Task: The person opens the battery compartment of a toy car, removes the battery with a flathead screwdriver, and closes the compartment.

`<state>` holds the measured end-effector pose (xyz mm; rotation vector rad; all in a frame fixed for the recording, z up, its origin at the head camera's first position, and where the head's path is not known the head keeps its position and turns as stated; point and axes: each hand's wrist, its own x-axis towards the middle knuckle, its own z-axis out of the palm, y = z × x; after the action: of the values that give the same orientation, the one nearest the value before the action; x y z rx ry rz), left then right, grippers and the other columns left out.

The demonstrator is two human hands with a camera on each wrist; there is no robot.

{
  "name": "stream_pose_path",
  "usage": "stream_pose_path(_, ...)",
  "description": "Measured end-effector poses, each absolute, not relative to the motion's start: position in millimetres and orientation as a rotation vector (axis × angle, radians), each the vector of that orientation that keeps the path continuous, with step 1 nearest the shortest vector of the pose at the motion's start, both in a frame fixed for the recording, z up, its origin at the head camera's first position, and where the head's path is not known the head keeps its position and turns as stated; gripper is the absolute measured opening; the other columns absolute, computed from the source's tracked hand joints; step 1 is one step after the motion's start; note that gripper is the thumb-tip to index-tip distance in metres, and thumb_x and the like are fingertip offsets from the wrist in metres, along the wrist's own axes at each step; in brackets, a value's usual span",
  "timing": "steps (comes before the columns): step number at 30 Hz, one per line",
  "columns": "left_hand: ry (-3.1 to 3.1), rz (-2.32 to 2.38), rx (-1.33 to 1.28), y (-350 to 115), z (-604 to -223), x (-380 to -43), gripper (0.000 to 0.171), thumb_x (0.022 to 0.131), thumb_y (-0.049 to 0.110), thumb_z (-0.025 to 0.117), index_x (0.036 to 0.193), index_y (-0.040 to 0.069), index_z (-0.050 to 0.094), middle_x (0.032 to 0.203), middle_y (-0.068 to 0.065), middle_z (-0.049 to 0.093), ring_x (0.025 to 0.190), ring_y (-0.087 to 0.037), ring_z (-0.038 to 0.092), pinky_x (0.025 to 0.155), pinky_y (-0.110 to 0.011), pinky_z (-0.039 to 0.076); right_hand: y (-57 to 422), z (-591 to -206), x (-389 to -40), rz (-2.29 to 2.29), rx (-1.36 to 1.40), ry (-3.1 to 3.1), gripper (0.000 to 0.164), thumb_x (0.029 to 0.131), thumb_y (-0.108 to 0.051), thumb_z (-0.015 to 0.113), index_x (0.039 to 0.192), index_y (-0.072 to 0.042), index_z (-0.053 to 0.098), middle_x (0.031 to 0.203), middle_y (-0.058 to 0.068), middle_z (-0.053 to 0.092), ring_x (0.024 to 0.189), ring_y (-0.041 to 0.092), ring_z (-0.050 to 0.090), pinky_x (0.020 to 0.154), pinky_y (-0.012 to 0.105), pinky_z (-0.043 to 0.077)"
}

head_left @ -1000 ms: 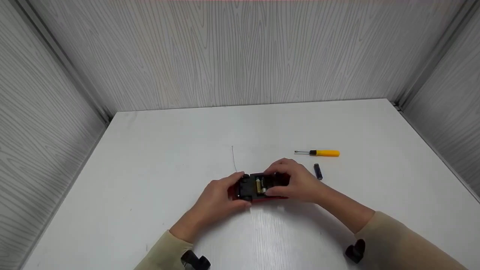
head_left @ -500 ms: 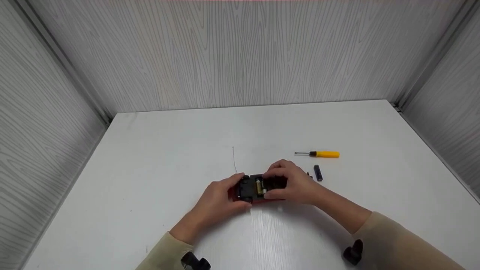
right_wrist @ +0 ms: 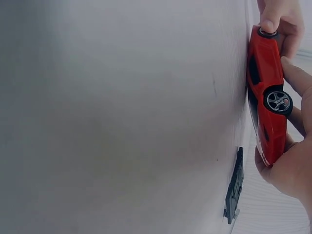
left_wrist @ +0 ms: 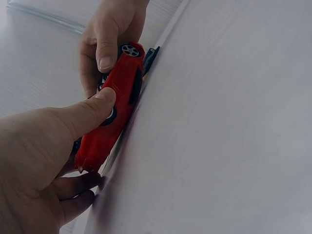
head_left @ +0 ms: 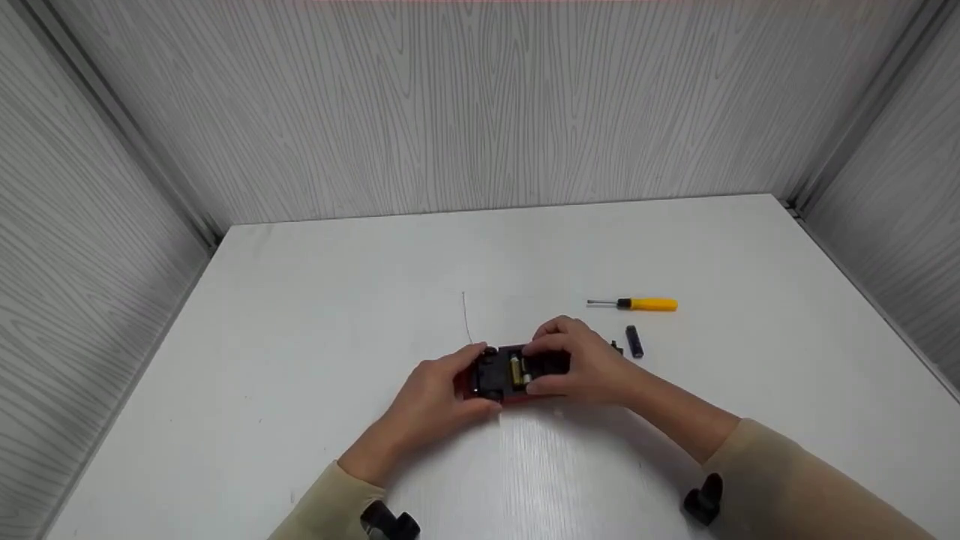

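A red toy car lies upside down on the white table, its black underside facing up in the head view. My left hand grips its left end, thumb on the near side, fingers on the far side. Two batteries show in the open compartment, a gold one and a pale-ended one. My right hand reaches over the car from the right and pinches the pale-ended battery between thumb and fingertips; the fingers partly hide it. The car's right end is hidden beneath that hand.
A dark battery lies right of the car, below a yellow-handled screwdriver. A flat black cover lies just beyond the car. A thin wire runs from the car toward the back wall.
My right hand has shifted slightly left over the compartment, baring a bit of the black cover behind it. My left hand and the car stay in place.
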<state>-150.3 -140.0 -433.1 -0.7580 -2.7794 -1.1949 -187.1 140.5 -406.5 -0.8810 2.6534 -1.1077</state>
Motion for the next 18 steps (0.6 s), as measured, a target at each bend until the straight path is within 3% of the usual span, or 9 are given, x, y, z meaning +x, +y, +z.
stream_pose_path(18, -2.778, -1.210, -0.750, -139.9, -432.9, -149.6, 0.078, 0.089, 0.035, 0.089, 0.154, 0.009, 0.056, 0.142, -0.009, 0.067, 0.125, -0.021, 0.064, 0.108, -0.045, 0.050, 138.8, -405.4, -187.9, -1.097, -0.904, 2.646, 0.033, 0.092, -0.029, 0.085, 0.122, -0.017, 0.078, 0.129, 0.003, 0.057, 0.121, 0.026, 0.053, 0.105, 0.048, 0.047)
